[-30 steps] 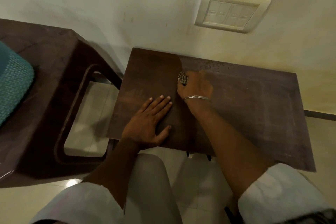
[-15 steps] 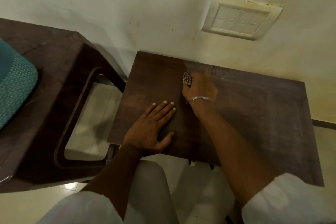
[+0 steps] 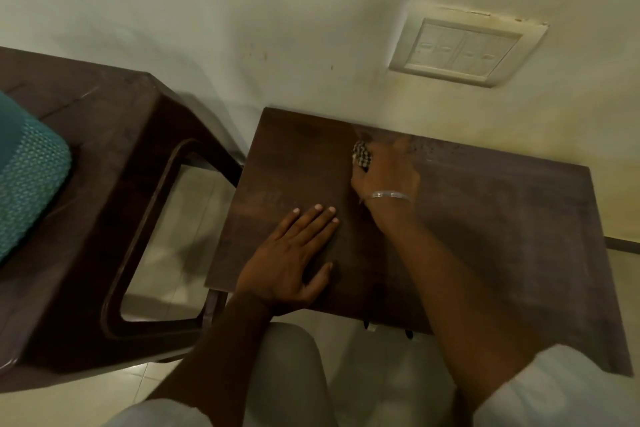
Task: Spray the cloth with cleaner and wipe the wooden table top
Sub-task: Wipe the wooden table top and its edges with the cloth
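Head view: the left hand (image 3: 294,260) lies flat, fingers straight and close together, on the wooden table top (image 3: 485,236) toward 8 o'clock. The right hand (image 3: 384,173), a bangle (image 3: 389,195) at its wrist, is curled round a checked cloth (image 3: 362,156) and holds it on the top near 11 o'clock. A brown chair (image 3: 104,218) with a teal cushion (image 3: 27,177) stands at 9 o'clock, and a switch plate (image 3: 464,48) is on the wall at 12 o'clock
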